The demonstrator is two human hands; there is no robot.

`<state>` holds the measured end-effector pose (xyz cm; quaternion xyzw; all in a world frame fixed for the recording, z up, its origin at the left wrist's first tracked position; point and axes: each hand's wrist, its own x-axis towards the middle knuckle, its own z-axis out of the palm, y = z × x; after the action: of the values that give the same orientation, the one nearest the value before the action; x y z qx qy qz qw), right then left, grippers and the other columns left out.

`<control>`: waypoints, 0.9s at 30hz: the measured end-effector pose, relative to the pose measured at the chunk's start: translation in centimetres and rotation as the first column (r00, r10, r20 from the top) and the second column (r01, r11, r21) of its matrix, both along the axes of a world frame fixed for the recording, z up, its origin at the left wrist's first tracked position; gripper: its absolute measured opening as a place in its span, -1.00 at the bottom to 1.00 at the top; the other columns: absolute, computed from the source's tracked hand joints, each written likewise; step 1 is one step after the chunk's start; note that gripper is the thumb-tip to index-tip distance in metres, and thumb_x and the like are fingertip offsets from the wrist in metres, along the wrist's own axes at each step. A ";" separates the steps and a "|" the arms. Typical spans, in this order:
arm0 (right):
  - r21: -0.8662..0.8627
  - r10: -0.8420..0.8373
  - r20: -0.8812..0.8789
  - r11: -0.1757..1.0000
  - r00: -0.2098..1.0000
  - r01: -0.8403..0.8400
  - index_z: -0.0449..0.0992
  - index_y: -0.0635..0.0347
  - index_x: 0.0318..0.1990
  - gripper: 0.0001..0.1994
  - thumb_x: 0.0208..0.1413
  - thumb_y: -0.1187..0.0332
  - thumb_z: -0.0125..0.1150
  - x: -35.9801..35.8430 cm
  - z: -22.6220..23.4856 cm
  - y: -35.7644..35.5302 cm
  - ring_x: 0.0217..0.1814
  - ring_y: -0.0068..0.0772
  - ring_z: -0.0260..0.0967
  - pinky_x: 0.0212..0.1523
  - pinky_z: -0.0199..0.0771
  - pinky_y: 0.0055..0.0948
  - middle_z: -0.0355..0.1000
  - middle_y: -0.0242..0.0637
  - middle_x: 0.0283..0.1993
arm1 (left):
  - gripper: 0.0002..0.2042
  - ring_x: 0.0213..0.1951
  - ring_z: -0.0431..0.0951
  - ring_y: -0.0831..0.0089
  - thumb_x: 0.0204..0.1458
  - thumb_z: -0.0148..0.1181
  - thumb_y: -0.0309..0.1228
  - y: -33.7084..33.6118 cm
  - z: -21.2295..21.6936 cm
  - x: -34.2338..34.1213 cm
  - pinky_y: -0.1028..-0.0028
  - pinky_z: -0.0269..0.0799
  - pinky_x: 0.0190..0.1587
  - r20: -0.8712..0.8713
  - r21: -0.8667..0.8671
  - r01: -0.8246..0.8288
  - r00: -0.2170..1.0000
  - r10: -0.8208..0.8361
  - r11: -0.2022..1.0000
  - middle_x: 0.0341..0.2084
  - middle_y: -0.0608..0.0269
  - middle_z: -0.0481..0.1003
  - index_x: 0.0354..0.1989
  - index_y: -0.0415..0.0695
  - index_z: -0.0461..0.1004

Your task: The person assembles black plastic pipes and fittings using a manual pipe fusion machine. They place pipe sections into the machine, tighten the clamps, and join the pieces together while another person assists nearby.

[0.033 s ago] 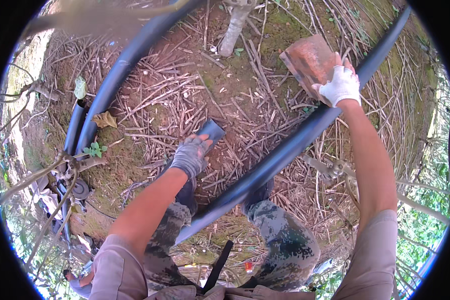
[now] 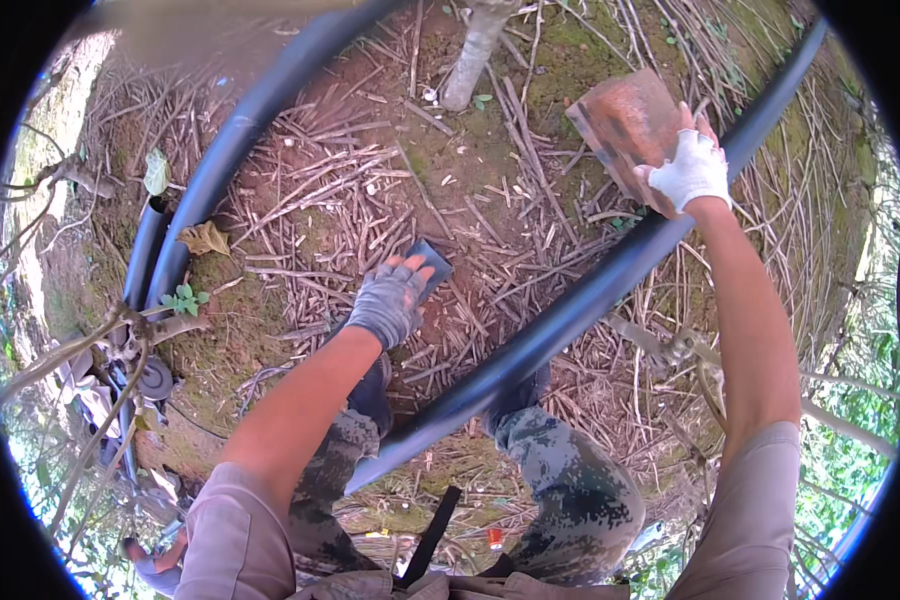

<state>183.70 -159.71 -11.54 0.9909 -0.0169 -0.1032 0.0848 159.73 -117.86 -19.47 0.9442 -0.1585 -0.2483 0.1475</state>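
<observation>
Reddish block (image 2: 622, 125) is staying in the right hand (image 2: 692, 168), whose white-gloved fingers and thumb are clamping its edge, just beside the long black pipe (image 2: 575, 308). Compared with the earlier picture, block and hand are appearing slightly more to the right, and the grey-gloved left hand (image 2: 390, 302) is laying its fingers flatter over a short dark piece (image 2: 435, 268); so the work is progressing only little. Whether these fingers are closing around it, I cannot tell. Dry sticks (image 2: 330, 190) are covering much of the brown ground (image 2: 215, 365), a trunk (image 2: 463, 75) is standing ahead, and green foliage (image 2: 875, 345) is surrounding this outdoor place.
</observation>
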 end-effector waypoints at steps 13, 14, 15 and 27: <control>0.300 0.063 0.145 0.948 0.987 -0.105 0.01 0.18 0.49 0.11 -0.21 0.04 0.54 -4.9 -3.6 5.0 0.10 0.15 0.48 0.19 0.47 -0.06 0.50 0.13 -0.01 | -0.69 -0.37 0.51 -0.05 0.05 0.31 -0.15 1.4 2.4 10.0 0.10 0.45 -0.17 0.106 -0.251 0.199 0.978 -0.177 0.947 -0.55 0.00 0.48 -0.50 -0.18 0.54; 0.282 0.031 0.034 0.958 0.999 -0.039 -0.02 0.30 0.49 0.18 -0.30 0.13 0.60 -6.5 -2.4 8.3 0.05 0.13 0.50 0.13 0.53 -0.12 0.51 0.17 -0.02 | -0.68 -0.37 0.49 -0.04 0.05 0.31 -0.18 2.6 3.8 9.9 0.08 0.43 -0.19 0.203 -0.273 0.166 0.973 -0.112 0.948 -0.55 -0.01 0.46 -0.54 -0.19 0.51; 0.312 0.060 0.074 0.947 0.995 -0.080 -0.01 0.28 0.49 0.19 -0.32 0.12 0.60 -8.2 -2.3 10.6 0.05 0.12 0.50 0.14 0.53 -0.11 0.48 0.14 -0.01 | -0.67 -0.38 0.47 -0.03 0.06 0.30 -0.21 3.4 5.4 10.1 0.07 0.42 -0.21 0.307 -0.299 0.142 0.951 -0.046 0.944 -0.56 -0.02 0.43 -0.58 -0.19 0.47; 0.597 0.032 -0.155 0.800 0.987 0.068 0.33 -0.06 0.33 -0.16 -0.20 0.00 0.46 -27.4 -17.2 35.8 0.36 0.13 0.15 0.26 0.16 0.17 0.14 0.08 0.36 | -0.72 -0.33 0.51 0.03 0.06 0.34 -0.25 3.0 11.8 10.3 0.18 0.46 -0.22 0.353 -0.360 0.116 0.936 0.020 0.926 -0.49 -0.01 0.46 -0.50 -0.22 0.51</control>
<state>156.28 -123.89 -28.71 0.9553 0.0138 -0.1816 -0.2330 170.02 -114.90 -7.71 0.9231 -0.2503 -0.0450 0.2886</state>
